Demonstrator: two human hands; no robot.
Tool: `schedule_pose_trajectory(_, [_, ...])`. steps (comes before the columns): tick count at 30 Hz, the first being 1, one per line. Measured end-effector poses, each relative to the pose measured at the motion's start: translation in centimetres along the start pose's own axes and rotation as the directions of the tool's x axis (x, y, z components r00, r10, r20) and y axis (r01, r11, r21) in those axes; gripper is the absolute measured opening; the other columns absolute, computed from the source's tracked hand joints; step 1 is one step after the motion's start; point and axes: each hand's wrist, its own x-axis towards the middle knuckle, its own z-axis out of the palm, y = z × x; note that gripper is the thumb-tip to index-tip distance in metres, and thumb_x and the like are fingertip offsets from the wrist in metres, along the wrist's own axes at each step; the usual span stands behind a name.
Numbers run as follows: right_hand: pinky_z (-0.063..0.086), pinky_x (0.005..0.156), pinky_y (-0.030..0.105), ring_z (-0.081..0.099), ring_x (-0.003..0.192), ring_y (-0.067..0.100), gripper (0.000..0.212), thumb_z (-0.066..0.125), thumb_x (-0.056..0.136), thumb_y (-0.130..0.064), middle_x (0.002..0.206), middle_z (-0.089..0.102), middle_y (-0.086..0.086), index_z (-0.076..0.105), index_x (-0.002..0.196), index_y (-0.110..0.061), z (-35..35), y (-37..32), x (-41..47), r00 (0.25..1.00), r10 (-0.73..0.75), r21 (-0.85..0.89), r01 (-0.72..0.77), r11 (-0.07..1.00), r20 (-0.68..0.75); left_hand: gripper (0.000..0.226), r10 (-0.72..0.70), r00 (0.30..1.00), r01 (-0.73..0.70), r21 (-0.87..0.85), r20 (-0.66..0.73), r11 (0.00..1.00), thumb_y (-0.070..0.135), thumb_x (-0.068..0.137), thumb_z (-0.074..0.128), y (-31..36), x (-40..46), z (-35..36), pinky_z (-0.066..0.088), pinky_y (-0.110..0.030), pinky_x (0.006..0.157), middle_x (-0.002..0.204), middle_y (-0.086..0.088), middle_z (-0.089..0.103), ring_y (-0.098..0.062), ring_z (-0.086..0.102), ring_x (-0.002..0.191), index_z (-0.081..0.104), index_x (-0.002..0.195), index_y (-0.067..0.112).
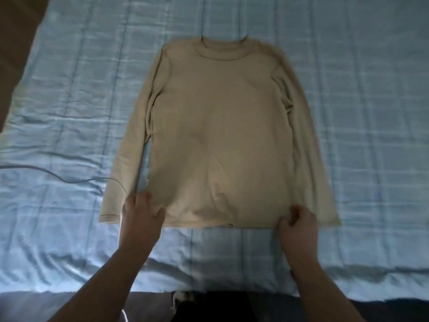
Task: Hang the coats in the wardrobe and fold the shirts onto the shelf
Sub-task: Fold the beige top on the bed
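A beige long-sleeved shirt (220, 126) lies flat and face up on the bed, collar away from me, both sleeves laid down along its sides. My left hand (141, 217) holds the bottom left corner of the hem, thumb on top of the cloth. My right hand (298, 223) pinches the hem at the bottom right corner with curled fingers.
The bed is covered by a light blue checked quilt (359, 112) with some wrinkles. A thin grey cable (58, 176) runs across the quilt from the left edge toward the shirt's left sleeve. Brown floor (14, 43) shows at the far left.
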Motion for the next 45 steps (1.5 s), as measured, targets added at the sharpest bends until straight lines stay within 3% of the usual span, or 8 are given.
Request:
schedule_pose_trajectory(6, [0.047,0.09,0.046,0.053,0.104,0.037,0.041,0.065,0.087,-0.023,0.117,0.054,0.018,0.053,0.12,-0.003,-0.6,-1.2,0.6,0.994,0.101,-0.035,-0.1,0.994,0.038,0.029,-0.246,0.96,0.245,0.026,0.136,0.969,0.03,0.086,0.066,0.9,0.3,-1.9,0.042,-0.038,0.072,0.091,-0.009,0.059,-0.033,0.054,0.085,0.052,0.1,0.009])
schedule_pose_trajectory(9, [0.047,0.073,0.037,0.055,0.083,0.026,0.028,0.057,0.09,-0.022,0.099,0.06,0.01,0.056,0.114,-0.007,-1.0,-0.9,0.9,0.981,0.152,-0.089,-0.141,0.986,0.124,0.025,-0.236,0.948,0.231,0.052,0.214,0.972,0.032,0.092,0.06,0.4,0.5,-2.3,0.042,-0.035,0.067,0.077,-0.006,0.058,-0.033,0.059,0.08,0.053,0.085,0.008])
schedule_pose_trajectory(14, [0.043,0.075,0.036,0.059,0.091,0.034,0.032,0.056,0.093,-0.019,0.106,0.063,0.017,0.052,0.121,-0.003,-2.7,0.2,0.5,0.971,0.207,-0.022,-0.206,0.978,0.116,0.014,-0.316,0.913,0.392,-0.335,0.259,0.857,0.019,0.094,0.062,-1.4,-0.4,-3.6,0.058,-0.04,0.058,0.082,-0.009,0.065,-0.022,0.07,0.059,0.054,0.087,0.011])
schedule_pose_trajectory(21, [0.039,0.073,0.033,0.053,0.074,0.018,0.031,0.061,0.094,-0.027,0.086,0.06,0.001,0.055,0.117,-0.007,-3.2,2.3,-1.3,0.975,0.159,-0.07,-0.15,0.986,0.156,0.02,-0.224,0.957,0.234,-0.035,0.184,0.972,0.027,0.089,0.064,-3.0,-2.3,-3.5,0.035,-0.035,0.063,0.074,-0.004,0.06,-0.026,0.056,0.071,0.052,0.09,0.012])
schedule_pose_trajectory(27, [0.036,0.057,0.029,0.055,0.067,0.012,0.034,0.061,0.092,-0.045,0.076,0.06,-0.003,0.054,0.103,-0.013,-7.8,1.0,-3.3,0.983,0.175,0.034,-0.177,0.984,0.057,0.037,-0.204,0.959,0.204,0.022,0.195,0.979,0.012,0.082,0.06,0.6,-3.7,-5.4,0.046,-0.044,0.078,0.108,-0.018,0.05,-0.042,0.055,0.101,0.042,0.113,0.002])
schedule_pose_trajectory(36, [0.039,0.061,0.028,0.054,0.069,0.006,0.028,0.059,0.094,-0.025,0.083,0.056,-0.009,0.056,0.119,-0.012,-14.2,3.4,-0.7,0.977,0.201,0.088,-0.207,0.974,0.073,0.043,0.181,0.926,-0.102,-0.244,0.331,0.965,0.01,0.086,0.057,18.8,-7.8,0.2,0.047,-0.033,0.088,0.118,-0.011,0.057,-0.026,0.059,0.104,0.048,0.128,0.013])
schedule_pose_trajectory(41, [0.04,0.078,0.027,0.059,0.099,0.019,0.041,0.059,0.094,-0.029,0.121,0.062,0.007,0.054,0.13,-0.01,-11.7,5.8,5.9,0.969,0.185,0.095,-0.202,0.975,0.167,0.034,0.264,0.905,-0.156,-0.318,0.334,0.935,0.006,0.086,0.054,27.3,-5.9,8.5,0.046,-0.029,0.08,0.102,-0.006,0.059,-0.021,0.058,0.084,0.054,0.12,0.009])
schedule_pose_trajectory(45, [0.043,0.074,0.032,0.063,0.097,0.03,0.02,0.06,0.085,-0.035,0.101,0.066,0.006,0.056,0.099,-0.02,-9.2,7.2,8.7,0.934,0.209,-0.017,-0.213,0.977,0.289,0.033,0.301,0.861,-0.166,-0.333,0.409,0.928,-0.001,0.082,0.055,31.0,-4.9,13.0,0.049,-0.03,0.082,0.096,-0.002,0.061,-0.016,0.059,0.082,0.057,0.114,0.01])
